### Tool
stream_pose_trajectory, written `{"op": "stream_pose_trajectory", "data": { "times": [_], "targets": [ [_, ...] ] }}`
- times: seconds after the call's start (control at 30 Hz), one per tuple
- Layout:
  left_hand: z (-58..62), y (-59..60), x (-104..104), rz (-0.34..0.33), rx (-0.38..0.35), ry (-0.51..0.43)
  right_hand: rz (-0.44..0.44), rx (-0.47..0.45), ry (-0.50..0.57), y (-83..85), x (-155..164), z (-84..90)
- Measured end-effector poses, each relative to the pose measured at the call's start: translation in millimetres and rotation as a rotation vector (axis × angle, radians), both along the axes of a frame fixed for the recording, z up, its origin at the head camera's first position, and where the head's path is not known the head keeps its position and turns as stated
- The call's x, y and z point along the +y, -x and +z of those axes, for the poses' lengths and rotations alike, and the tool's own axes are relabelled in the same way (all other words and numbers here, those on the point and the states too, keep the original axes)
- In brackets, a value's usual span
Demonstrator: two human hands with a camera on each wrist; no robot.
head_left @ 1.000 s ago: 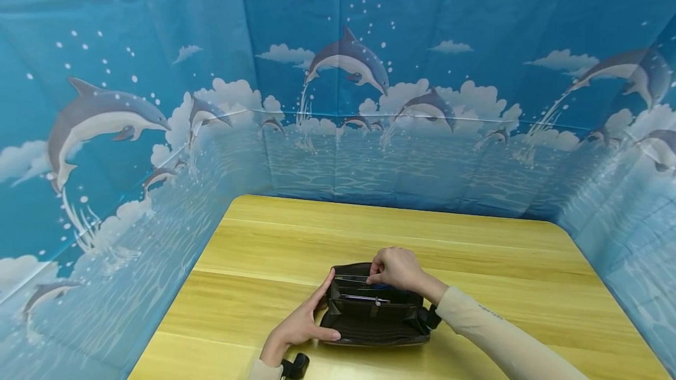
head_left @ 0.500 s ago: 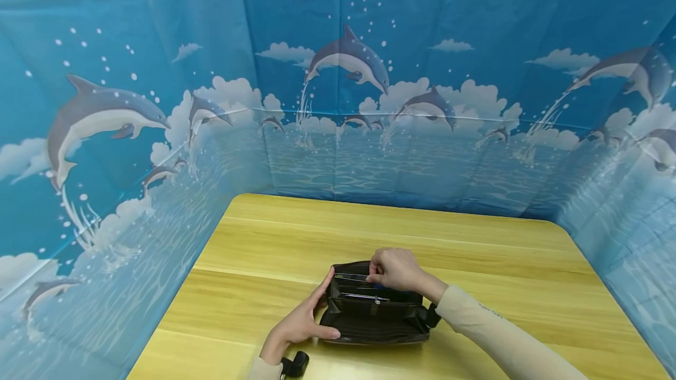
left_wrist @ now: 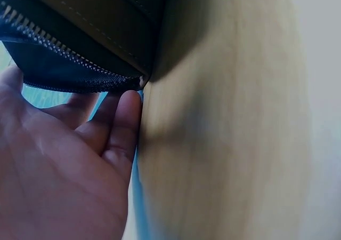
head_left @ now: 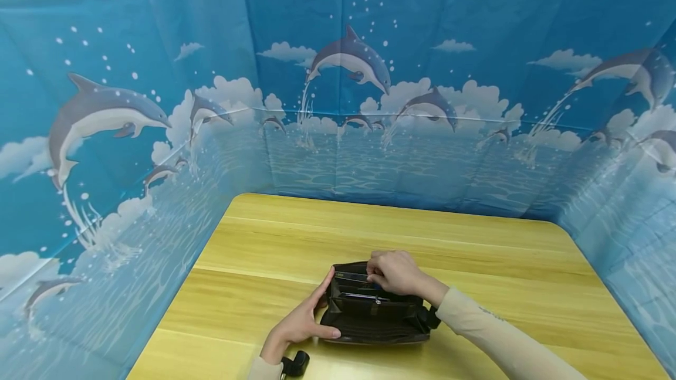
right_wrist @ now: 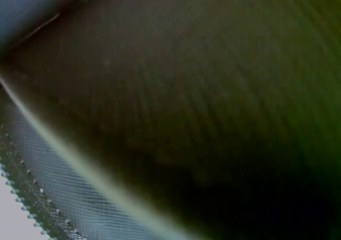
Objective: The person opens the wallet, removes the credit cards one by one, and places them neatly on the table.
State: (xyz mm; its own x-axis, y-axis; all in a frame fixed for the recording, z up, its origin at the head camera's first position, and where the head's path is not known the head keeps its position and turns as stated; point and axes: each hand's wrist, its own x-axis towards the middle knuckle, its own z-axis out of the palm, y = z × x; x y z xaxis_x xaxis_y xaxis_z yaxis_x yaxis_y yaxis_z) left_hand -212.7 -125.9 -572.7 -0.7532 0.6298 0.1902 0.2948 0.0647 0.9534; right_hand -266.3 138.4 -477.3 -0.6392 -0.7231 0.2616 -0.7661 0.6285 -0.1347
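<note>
A black zip-around wallet (head_left: 369, 318) lies open on the wooden table (head_left: 475, 251), its card slots facing up. My left hand (head_left: 303, 324) braces the wallet's left end, with the index finger along the side and the thumb on the front edge. The left wrist view shows straight fingers (left_wrist: 120, 122) against the zipper end of the wallet (left_wrist: 80, 26). My right hand (head_left: 393, 271) is curled over the back slots, its fingertips pinching the top of a card (head_left: 351, 277). The right wrist view is filled by the blurred dark wallet lining (right_wrist: 186, 117).
A blue dolphin-print backdrop (head_left: 348, 75) walls the table on the left, back and right. A small black device (head_left: 296, 363) sits at my left wrist near the front edge. Bare wood stretches behind and to both sides of the wallet.
My right hand has sunk slightly lower onto the back slots. The left hand and the wallet have barely moved.
</note>
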Motion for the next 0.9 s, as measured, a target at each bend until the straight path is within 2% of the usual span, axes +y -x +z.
{"op": "stream_pose_trajectory", "data": {
  "times": [0.17, 0.6, 0.9],
  "targets": [
    [-0.9, 1.2, -0.2, -0.004, 0.012, -0.022, 0.008, -0.003, 0.013, 1.0, 1.0, 0.3],
    [0.4, -0.5, 1.0, -0.027, -0.031, -0.047, 0.009, -0.138, 0.088, 3.2, 5.1, -2.1],
    [-1.0, -0.9, 0.1, 0.009, -0.038, -0.021, 0.022, -0.237, 0.130, 6.9, 8.5, -2.1]
  ]
}}
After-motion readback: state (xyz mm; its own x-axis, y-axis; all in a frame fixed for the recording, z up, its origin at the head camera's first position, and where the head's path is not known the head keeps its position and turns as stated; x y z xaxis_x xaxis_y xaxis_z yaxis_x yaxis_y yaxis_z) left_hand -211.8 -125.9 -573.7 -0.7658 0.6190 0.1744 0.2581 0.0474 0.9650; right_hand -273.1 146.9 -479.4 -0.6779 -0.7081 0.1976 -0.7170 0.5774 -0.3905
